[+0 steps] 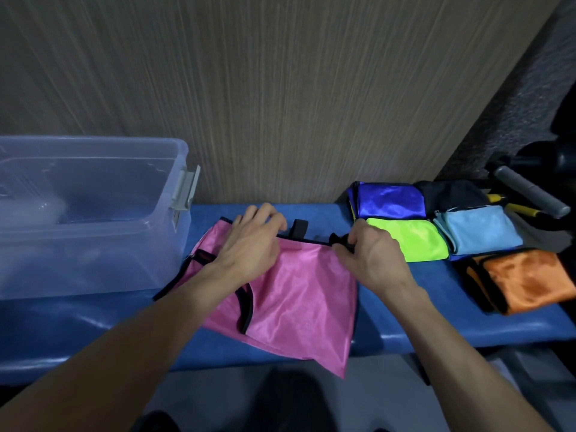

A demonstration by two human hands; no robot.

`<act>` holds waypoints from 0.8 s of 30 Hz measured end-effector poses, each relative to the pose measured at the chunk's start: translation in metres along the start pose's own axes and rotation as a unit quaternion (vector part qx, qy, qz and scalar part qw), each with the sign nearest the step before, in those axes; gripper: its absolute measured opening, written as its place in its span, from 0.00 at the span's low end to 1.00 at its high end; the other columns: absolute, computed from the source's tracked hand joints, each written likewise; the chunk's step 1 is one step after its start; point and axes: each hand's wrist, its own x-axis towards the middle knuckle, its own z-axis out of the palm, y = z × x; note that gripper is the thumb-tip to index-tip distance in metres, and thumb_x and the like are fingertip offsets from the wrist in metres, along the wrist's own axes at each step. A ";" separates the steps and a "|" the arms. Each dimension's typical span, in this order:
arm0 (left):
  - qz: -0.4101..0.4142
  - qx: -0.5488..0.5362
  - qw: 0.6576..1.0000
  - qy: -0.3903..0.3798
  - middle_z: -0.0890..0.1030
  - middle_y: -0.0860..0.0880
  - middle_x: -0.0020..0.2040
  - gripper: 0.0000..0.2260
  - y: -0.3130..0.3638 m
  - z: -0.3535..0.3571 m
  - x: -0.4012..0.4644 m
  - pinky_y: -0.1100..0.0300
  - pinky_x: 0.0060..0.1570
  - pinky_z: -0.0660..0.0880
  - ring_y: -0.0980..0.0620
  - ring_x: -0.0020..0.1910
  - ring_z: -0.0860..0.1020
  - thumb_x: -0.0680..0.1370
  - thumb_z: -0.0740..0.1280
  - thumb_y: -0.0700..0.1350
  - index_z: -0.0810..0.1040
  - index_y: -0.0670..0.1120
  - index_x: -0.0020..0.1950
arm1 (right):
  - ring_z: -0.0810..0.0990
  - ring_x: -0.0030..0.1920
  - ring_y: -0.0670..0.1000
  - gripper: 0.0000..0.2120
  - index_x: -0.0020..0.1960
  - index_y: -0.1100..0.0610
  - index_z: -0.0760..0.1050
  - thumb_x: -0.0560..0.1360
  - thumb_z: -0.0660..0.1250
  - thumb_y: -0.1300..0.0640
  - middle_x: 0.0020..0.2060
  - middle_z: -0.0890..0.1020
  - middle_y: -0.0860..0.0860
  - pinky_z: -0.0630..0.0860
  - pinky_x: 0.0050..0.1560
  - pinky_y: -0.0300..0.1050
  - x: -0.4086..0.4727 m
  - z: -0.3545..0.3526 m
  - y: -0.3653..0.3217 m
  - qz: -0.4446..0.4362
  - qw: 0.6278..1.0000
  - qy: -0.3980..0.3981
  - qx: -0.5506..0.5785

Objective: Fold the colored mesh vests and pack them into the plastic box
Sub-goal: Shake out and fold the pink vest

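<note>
A pink vest (pixel 290 294) with black trim lies spread on the blue padded bench (pixel 405 310), its lower corner hanging over the front edge. My left hand (pixel 252 241) rests on its upper left part, fingers curled over the top hem. My right hand (pixel 371 257) pinches a black strap at the vest's upper right corner. The clear plastic box (pixel 93 213) stands open on the bench to the left. Folded vests lie at the right: dark blue (pixel 389 201), lime green (pixel 411 238), light blue (pixel 480 232), orange (pixel 530 279) and a black one (pixel 452 191).
A wood-grain wall panel (pixel 280 88) rises right behind the bench. Beyond the bench's right end stand grey and yellow handles (pixel 526 194) and dark equipment. The floor shows below the bench's front edge.
</note>
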 end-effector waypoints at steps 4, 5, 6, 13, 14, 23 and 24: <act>0.068 -0.033 0.992 -0.099 0.64 0.51 0.73 0.25 0.041 -0.010 -0.034 0.48 0.70 0.66 0.48 0.71 0.65 0.82 0.56 0.63 0.65 0.52 0.76 | 0.84 0.36 0.59 0.19 0.43 0.58 0.75 0.78 0.68 0.42 0.34 0.84 0.56 0.79 0.38 0.47 -0.028 -0.009 0.006 0.088 0.991 -0.102 0.012; 0.062 -0.013 0.984 -0.169 0.55 0.51 0.80 0.31 0.046 -0.007 -0.045 0.43 0.77 0.57 0.46 0.78 0.55 0.82 0.52 0.67 0.55 0.53 0.81 | 0.84 0.31 0.57 0.21 0.40 0.59 0.74 0.78 0.69 0.41 0.31 0.84 0.57 0.81 0.35 0.47 -0.034 -0.009 0.006 0.119 0.981 -0.148 0.043; 0.058 0.015 0.973 -0.223 0.43 0.52 0.83 0.35 0.044 -0.001 -0.053 0.40 0.79 0.47 0.45 0.82 0.43 0.81 0.49 0.69 0.45 0.55 0.83 | 0.84 0.28 0.55 0.23 0.39 0.60 0.74 0.78 0.70 0.41 0.29 0.83 0.58 0.81 0.31 0.46 -0.040 -0.009 0.006 0.150 0.968 -0.185 0.084; 0.035 0.035 0.958 -0.283 0.27 0.52 0.79 0.38 0.007 0.009 -0.064 0.40 0.77 0.32 0.44 0.77 0.27 0.77 0.42 0.75 0.30 0.60 0.80 | 0.74 0.22 0.48 0.23 0.34 0.57 0.73 0.72 0.75 0.40 0.23 0.73 0.47 0.76 0.25 0.44 -0.065 0.006 0.005 0.188 0.949 -0.159 0.195; 0.040 0.029 0.962 -0.267 0.29 0.52 0.80 0.38 0.007 0.008 -0.063 0.41 0.77 0.32 0.45 0.78 0.28 0.78 0.43 0.75 0.32 0.59 0.81 | 0.73 0.23 0.48 0.24 0.32 0.56 0.71 0.72 0.75 0.39 0.21 0.72 0.45 0.74 0.26 0.45 -0.066 0.010 0.006 0.188 0.952 -0.155 0.185; -0.011 0.035 0.960 -0.278 0.29 0.48 0.80 0.39 0.021 0.013 -0.070 0.35 0.75 0.33 0.40 0.77 0.27 0.75 0.39 0.77 0.32 0.60 0.80 | 0.72 0.33 0.52 0.18 0.37 0.58 0.70 0.81 0.67 0.49 0.30 0.73 0.49 0.70 0.38 0.49 -0.073 0.031 0.003 0.211 0.931 -0.016 0.298; -0.016 0.036 0.959 -0.280 0.29 0.48 0.80 0.40 0.028 0.014 -0.071 0.35 0.75 0.33 0.38 0.77 0.28 0.75 0.39 0.77 0.33 0.60 0.81 | 0.75 0.37 0.54 0.16 0.40 0.58 0.71 0.82 0.66 0.49 0.33 0.76 0.50 0.72 0.42 0.49 -0.072 0.031 0.005 0.218 0.930 -0.002 0.296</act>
